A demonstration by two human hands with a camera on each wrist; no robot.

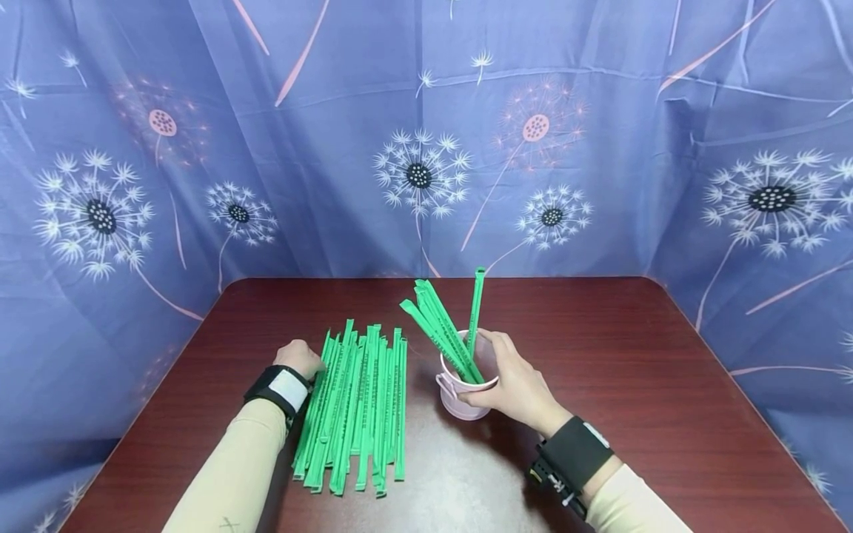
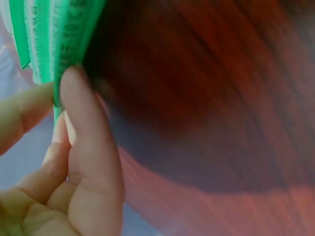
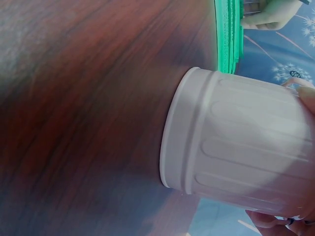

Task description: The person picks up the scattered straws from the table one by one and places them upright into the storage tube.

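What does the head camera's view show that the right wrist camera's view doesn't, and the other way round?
Only the head view: long, thin green printed packets standing in the pale pink round cup.

Only the right wrist view: rounded oblong panels along the cup's side.

Both: the cup, the loose green pile, the left hand, at least part of the right hand, the red-brown wood-grain table and the blue dandelion-patterned cloth.

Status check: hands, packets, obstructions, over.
Left fingers pinching green packet. Right fingers holding pink cup. More packets inside. No obstruction visible between pile and cup.
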